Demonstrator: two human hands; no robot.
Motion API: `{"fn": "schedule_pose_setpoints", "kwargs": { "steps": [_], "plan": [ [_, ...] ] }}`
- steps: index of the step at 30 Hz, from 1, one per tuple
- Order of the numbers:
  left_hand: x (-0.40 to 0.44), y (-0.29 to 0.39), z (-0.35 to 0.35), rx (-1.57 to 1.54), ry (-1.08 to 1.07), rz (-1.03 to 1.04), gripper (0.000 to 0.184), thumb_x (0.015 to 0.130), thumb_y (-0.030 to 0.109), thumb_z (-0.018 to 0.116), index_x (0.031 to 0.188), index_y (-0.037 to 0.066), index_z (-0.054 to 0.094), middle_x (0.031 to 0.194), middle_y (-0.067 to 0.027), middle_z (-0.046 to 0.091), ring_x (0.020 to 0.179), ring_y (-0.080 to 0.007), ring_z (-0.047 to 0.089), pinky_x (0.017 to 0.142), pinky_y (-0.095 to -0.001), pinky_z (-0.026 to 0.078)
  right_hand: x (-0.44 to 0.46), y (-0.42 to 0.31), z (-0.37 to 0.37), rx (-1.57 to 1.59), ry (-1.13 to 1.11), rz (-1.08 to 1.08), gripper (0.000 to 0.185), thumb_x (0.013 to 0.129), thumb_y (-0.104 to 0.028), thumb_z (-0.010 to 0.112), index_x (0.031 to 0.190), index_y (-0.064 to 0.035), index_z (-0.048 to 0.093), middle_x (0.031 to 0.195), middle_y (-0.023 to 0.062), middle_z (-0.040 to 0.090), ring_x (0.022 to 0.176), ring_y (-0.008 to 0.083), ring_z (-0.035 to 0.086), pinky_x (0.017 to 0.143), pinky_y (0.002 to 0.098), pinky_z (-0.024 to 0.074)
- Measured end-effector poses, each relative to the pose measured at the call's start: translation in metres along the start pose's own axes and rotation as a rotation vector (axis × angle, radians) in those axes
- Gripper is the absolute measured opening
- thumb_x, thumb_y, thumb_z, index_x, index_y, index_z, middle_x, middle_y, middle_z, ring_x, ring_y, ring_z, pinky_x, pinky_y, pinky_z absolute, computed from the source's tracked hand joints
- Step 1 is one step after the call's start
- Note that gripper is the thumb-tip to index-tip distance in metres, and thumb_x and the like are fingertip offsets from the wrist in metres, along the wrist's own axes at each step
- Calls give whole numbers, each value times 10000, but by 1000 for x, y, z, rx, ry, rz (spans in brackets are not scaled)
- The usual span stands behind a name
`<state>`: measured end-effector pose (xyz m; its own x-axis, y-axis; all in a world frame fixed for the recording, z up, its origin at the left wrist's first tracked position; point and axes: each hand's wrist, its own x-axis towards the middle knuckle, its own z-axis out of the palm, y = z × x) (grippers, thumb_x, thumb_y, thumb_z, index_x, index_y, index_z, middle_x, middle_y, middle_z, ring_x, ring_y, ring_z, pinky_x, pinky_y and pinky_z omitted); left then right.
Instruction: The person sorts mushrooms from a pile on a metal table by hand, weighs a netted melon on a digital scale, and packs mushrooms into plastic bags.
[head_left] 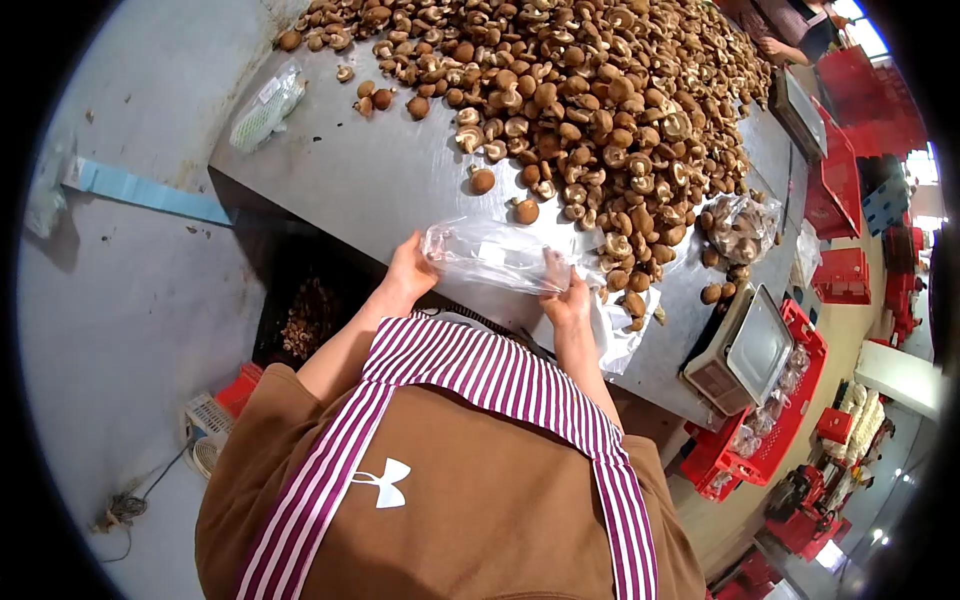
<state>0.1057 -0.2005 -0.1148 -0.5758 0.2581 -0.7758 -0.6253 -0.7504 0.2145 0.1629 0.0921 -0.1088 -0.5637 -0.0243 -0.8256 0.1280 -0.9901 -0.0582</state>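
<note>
A clear plastic bag (pixel 490 255) is stretched sideways between my hands over the front edge of the metal table (pixel 330 190). My left hand (pixel 410 268) grips its left end with the fingers closed. At its right end my right hand (pixel 568 298) has its fingers closed on the plastic. No mushrooms show inside the bag. Just beyond it, a large heap of brown mushrooms (pixel 610 110) covers much of the table, with a few loose ones near the bag. White plastic (pixel 625 340) lies beside my right hand.
A scale (pixel 745 350) stands at the table's right edge, near a bag of mushrooms (pixel 742 228) and a red crate (pixel 780 420) of bagged ones. Green-white netting (pixel 268 108) lies at the left corner. Another person (pixel 790 35) is at the far right.
</note>
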Motion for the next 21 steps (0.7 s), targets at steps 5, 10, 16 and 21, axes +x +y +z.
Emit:
{"fn": "schedule_pose_setpoints", "kwargs": {
  "steps": [5,10,16,21],
  "plan": [
    [50,21,7,61,57,32,494,1085,366,256,1320,19,517,1260,-126,625,1140,-285,597,1022,-432,471,58,1,3,-10,-12,90,375,1077,-358,326,1303,-96,467,1191,165,675,547,140,477,481,268,409],
    [41,35,20,210,37,-5,492,1088,347,243,1342,13,499,1270,-131,624,1177,-275,591,1034,-445,476,57,7,24,-113,81,15,362,1081,-352,310,1268,-99,489,1092,131,694,670,170,566,522,274,436],
    [5,19,13,162,94,-69,456,1087,307,262,1327,16,519,1231,-142,640,1151,-274,609,1017,-451,485,32,11,-9,-113,135,86,430,1078,-366,300,1308,-55,488,1210,154,668,642,153,564,508,240,440],
    [71,46,26,147,173,62,441,1064,284,267,1248,7,556,1198,-126,653,1108,-278,621,1014,-455,484,58,7,29,-172,99,35,456,1042,-426,412,1320,-71,483,1114,113,660,707,189,534,594,272,431]
  ]
}}
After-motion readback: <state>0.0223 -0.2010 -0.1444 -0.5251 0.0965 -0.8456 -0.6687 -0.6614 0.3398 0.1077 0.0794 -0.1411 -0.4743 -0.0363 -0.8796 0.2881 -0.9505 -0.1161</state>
